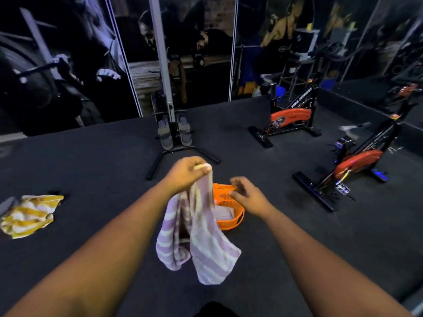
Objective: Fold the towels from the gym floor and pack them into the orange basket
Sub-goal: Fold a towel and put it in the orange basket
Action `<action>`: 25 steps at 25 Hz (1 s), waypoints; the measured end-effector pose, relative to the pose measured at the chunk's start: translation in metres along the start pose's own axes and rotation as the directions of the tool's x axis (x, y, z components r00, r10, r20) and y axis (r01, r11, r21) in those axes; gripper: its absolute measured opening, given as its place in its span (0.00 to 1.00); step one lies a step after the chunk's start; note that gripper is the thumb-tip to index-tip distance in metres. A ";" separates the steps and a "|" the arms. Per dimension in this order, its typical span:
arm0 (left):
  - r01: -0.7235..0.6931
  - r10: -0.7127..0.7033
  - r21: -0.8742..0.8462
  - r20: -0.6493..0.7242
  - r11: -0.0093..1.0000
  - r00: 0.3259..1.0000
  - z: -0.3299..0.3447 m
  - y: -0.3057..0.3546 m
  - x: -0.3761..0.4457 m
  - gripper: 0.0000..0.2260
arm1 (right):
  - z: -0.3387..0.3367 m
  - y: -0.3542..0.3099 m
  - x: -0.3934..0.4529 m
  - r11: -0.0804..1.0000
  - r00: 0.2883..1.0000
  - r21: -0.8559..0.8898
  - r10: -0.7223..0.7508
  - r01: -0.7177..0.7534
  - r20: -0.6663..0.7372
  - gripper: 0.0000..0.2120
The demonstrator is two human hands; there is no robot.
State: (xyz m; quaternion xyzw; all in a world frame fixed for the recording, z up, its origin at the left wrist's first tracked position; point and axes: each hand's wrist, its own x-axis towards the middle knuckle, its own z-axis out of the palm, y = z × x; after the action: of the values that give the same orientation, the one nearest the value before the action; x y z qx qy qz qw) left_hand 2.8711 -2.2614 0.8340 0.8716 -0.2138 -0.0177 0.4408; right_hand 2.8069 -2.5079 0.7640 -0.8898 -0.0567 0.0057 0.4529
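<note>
Purple-and-white striped cloth hangs nearest of all: the striped towel dangles in loose folds at centre, its lower corners above the dark gym floor, and it covers the near-left side of the orange basket. That basket sits on the floor just behind the towel, toward 1 o'clock from it, with something pale and folded lying inside. Off at 9 o'clock, well apart, a yellow-and-white towel lies crumpled on the floor.

Toward 12 o'clock, beyond the basket, stands a rowing machine with grey footplates and a tall pale rail. At 2 o'clock an orange exercise bike stands near, and a second orange bike farther back. Dark wall murals close the far side.

The left hand is raised at centre with its fingers curled tight round the top edge of the striped towel, holding it up. The right hand is in the air in front of the basket's far rim, fingers loosely bent and holding nothing; whether it touches the rim cannot be told.
</note>
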 end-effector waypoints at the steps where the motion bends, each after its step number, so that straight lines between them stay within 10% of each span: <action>1: -0.024 0.023 0.021 0.031 0.999 0.999 0.005 0.006 0.002 0.08 | 0.009 -0.018 0.011 0.996 0.998 0.073 -0.058 0.057 0.018 0.22; 5: -0.089 0.089 0.003 -0.032 0.996 0.995 -0.013 0.011 0.011 0.08 | 0.037 -0.043 0.035 0.992 0.990 0.029 -0.121 0.119 0.070 0.13; 11: 0.192 -0.180 -0.025 -0.478 0.981 0.860 -0.082 -0.056 0.007 0.08 | 0.027 0.015 0.027 0.860 0.950 -0.509 0.121 0.045 0.288 0.14; 15: 0.394 -0.312 0.253 -0.310 0.884 0.898 -0.069 -0.086 -0.004 0.15 | 0.010 -0.012 0.047 0.993 0.999 -0.109 0.036 -0.036 0.000 0.13; 18: 0.070 -0.103 0.338 0.080 0.938 0.992 -0.030 -0.063 -0.003 0.43 | 0.016 -0.058 0.068 0.987 0.996 0.137 -0.077 0.084 -0.050 0.12; 23: 0.028 -0.019 -0.083 0.107 0.996 0.994 -0.002 -0.027 0.014 0.06 | 0.014 -0.076 0.070 0.912 0.995 0.400 -0.099 0.087 0.010 0.06; 25: 0.069 -0.068 -0.288 0.012 0.955 0.998 -0.009 -0.024 0.019 0.07 | 0.005 -0.057 0.061 0.966 0.992 0.258 -0.040 0.008 0.116 0.08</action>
State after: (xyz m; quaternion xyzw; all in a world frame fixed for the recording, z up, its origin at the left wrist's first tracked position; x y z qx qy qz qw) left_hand 2.8991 -2.2497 0.8242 0.8048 -0.1791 -0.0646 0.5622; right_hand 2.8617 -2.4639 0.8098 -0.8209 -0.0934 0.0610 0.5601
